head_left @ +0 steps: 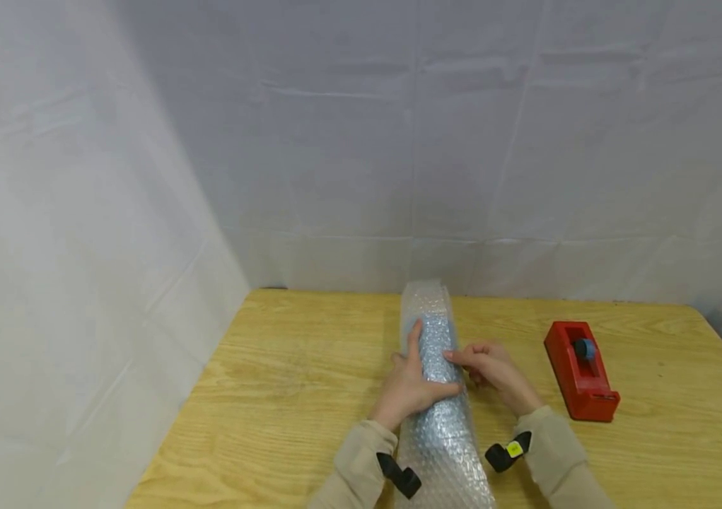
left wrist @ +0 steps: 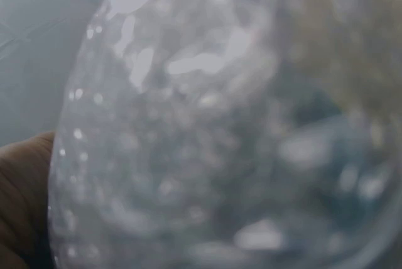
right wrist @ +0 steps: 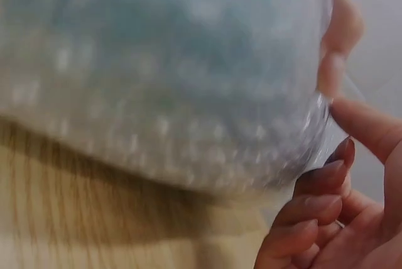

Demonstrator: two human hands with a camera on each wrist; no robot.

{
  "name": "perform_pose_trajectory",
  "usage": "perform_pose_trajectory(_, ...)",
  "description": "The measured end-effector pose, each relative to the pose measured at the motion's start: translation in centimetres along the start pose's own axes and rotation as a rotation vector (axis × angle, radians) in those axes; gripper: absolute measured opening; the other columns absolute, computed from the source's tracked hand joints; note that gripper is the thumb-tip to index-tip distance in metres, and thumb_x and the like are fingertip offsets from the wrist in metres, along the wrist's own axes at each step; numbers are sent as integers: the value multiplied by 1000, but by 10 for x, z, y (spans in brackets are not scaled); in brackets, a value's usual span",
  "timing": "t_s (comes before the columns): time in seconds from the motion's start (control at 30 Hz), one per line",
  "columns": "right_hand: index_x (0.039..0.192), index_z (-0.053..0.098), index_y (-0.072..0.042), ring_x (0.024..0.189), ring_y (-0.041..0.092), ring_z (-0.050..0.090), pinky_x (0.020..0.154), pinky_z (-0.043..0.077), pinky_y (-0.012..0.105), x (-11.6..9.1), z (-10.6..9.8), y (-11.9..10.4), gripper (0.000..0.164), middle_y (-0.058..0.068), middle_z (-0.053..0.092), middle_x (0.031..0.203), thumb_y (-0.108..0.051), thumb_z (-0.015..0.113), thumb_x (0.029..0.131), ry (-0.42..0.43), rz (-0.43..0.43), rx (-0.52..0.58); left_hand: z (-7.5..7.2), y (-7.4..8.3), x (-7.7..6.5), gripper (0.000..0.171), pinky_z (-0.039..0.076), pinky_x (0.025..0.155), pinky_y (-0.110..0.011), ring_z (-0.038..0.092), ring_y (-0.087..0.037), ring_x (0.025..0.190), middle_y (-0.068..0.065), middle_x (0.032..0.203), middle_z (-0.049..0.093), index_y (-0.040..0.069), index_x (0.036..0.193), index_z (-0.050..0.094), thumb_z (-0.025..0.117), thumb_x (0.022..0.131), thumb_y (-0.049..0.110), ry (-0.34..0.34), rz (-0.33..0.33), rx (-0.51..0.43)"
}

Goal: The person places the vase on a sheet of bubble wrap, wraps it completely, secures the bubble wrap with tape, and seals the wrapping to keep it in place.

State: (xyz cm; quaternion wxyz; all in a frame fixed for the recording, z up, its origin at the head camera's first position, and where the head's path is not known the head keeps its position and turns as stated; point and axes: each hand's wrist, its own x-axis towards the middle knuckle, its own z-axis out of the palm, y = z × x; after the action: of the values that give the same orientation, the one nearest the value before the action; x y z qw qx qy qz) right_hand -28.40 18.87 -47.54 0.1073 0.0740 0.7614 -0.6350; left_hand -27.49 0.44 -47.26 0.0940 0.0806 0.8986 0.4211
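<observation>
A long strip of bubble wrap (head_left: 440,431) lies front to back on the table, folded around something bluish that shows through the plastic. My left hand (head_left: 408,385) rests on it, index finger stretched along its top and thumb reaching across to the right edge. On that edge my right hand (head_left: 488,367) pinches the wrap between thumb and fingers; in the right wrist view the fingers (right wrist: 314,209) are curled beneath it. Blurred bubble wrap (left wrist: 188,131) fills most of the left wrist view, hiding most of the left hand.
To the right stands a red tape dispenser (head_left: 580,371) with a small roll of tape in it. The wooden table (head_left: 290,382) ends at the back against a white sheet wall (head_left: 348,177). Another white sheet (head_left: 80,283) hangs on the left.
</observation>
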Motion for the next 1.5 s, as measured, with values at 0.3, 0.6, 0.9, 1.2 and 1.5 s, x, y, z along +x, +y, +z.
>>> perform_pose_trajectory(0.3, 69, 56, -13, 55, 13, 37, 53, 34, 26, 11, -3, 19, 34, -2, 43, 61, -35, 70, 92, -173, 54, 200, 0, 1, 0, 129, 48, 82, -68, 52, -62, 110, -49, 144, 24, 49, 155, -6, 87, 66, 50, 7, 6, -14)
perform_pose_trajectory(0.6, 62, 50, -19, 50, 4, 38, 50, 33, 22, 20, -3, 42, 44, -10, 40, 57, -17, 45, 105, -362, -46, 443, 0, 2, -1, 130, 49, 80, -69, 52, -62, 109, -48, 143, 27, 49, 156, -3, 89, 63, 50, 9, 10, -30)
perform_pose_trajectory(0.9, 65, 51, -14, 64, 9, 46, 61, 40, 23, 12, -5, 53, 42, -4, 46, 67, -12, 43, 107, -267, -139, 490, 0, 3, 1, 129, 51, 77, -65, 55, -58, 105, -47, 140, 32, 46, 157, -3, 88, 65, 51, 16, 31, -25)
perform_pose_trajectory(1.2, 78, 56, -9, 72, 11, 53, 64, 47, 23, 7, 4, 63, 24, 0, 55, 79, -9, 54, 102, -95, -167, 522, 1, -3, 0, 129, 52, 75, -61, 59, -51, 100, -45, 136, 37, 45, 157, -1, 88, 64, 52, 15, 35, -25)
perform_pose_trajectory(1.5, 144, 40, -2, 112, 7, 54, 92, 45, 20, 0, 23, 60, 45, 16, 50, 137, -23, 49, 105, 59, -272, 218, -2, -5, 0, 128, 52, 78, -62, 57, -54, 104, -46, 137, 36, 41, 158, -1, 87, 66, 50, 17, 55, -43)
